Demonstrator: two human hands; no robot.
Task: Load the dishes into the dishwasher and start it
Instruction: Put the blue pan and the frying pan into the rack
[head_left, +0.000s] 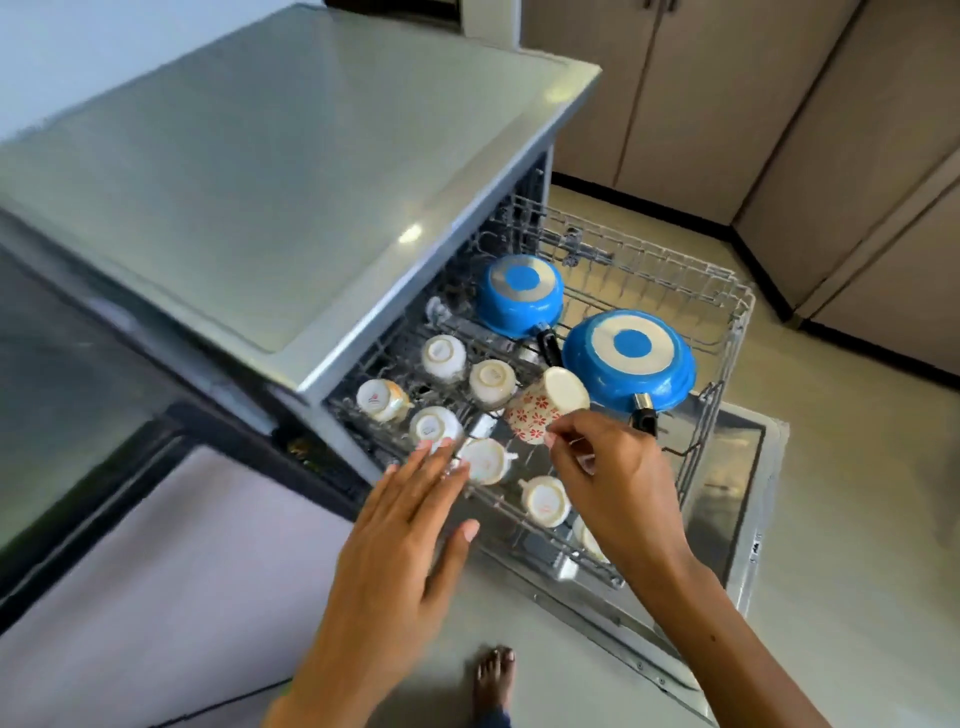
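The dishwasher's wire rack (727, 312) is pulled out over the open door (753, 499). Two blue pans lie upside down in it, a saucepan (519, 291) at the back and a frying pan (631, 358) to its right. Several white cups (444, 356) stand upside down in the rack's left half. A cup with a red flower pattern (545, 405) lies tilted among them. My right hand (613, 478) pinches its rim. My left hand (400, 525) hovers flat with spread fingers over the rack's near-left edge, its fingertips beside a white cup (485, 460).
The dishwasher's grey top (249, 182) fills the left. Beige cabinet doors (701, 104) line the back and right walls. A dark glass panel (62, 405) stands at the far left. A bare foot (493, 680) is on the pale floor below the open door.
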